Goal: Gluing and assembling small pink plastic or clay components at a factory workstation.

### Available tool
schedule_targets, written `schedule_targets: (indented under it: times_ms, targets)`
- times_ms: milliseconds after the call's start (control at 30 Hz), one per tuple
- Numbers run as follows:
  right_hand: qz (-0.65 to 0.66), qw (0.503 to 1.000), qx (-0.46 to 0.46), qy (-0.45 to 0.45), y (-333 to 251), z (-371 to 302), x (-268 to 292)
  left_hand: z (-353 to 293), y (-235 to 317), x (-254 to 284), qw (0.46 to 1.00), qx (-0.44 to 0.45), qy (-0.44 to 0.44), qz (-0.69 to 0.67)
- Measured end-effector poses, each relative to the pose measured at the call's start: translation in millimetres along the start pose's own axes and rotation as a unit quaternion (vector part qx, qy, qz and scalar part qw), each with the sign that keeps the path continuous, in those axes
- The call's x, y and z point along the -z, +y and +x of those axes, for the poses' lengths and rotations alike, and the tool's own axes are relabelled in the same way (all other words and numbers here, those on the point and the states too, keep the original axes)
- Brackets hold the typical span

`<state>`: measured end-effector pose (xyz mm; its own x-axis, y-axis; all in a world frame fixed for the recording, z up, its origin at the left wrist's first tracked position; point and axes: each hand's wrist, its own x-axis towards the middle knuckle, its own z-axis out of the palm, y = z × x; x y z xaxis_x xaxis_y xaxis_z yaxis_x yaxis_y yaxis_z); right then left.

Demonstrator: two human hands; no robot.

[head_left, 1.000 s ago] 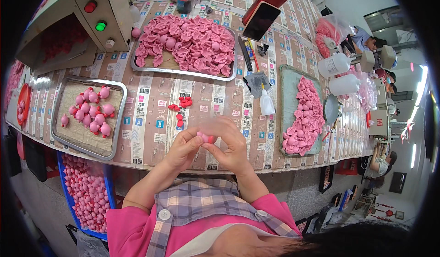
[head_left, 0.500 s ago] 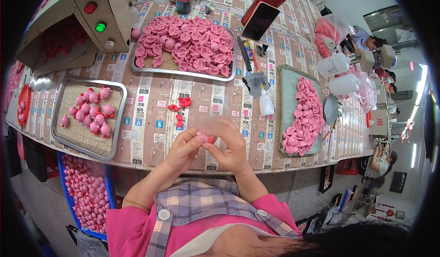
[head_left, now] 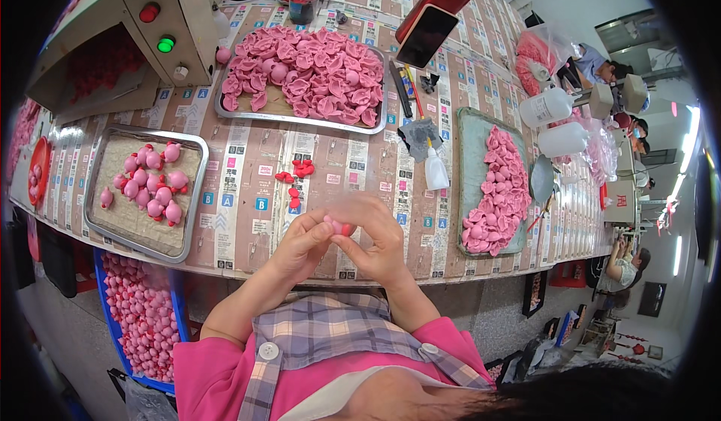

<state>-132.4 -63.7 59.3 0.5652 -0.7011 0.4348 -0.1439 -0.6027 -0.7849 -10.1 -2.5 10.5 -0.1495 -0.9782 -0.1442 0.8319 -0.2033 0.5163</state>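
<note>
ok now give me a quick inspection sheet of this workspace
Surface: table covered in printed sheeting
Work pieces: small pink-and-red piece in hand; loose red pieces in front; metal tray at left holds pink-and-red pieces
Clutter: phone, white bottle and grey scrap toward the right
Hands: left hand and right hand together, both on the pink-and-red piece; some fingertips hidden
Cables: black cable-like loop at the top left, ends not traceable
Surroundings: machine with red and green lights at left; blue crate of pieces below the table; people at far right
</note>
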Motion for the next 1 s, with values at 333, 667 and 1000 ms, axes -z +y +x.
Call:
schedule_targets:
  times_ms: [333,667,1000]
  targets:
    - [-0.018,1.0,0.018,0.007,1.8,1.8,-1.2,1.0,6.8,-1.2,1.0,0.01,-0.008,-0.003]
    - [-0.009,1.0,0.009,0.007,7.6,-3.5,-3.9,3.3,5.3,1.5,1.0,0.009,-0.007,0.002]
    - [0.252,0.945,-0.21,-0.019,12.0,-0.4,7.6,1.6,9.9,9.7,0.994,0.074,-0.038,0.068]
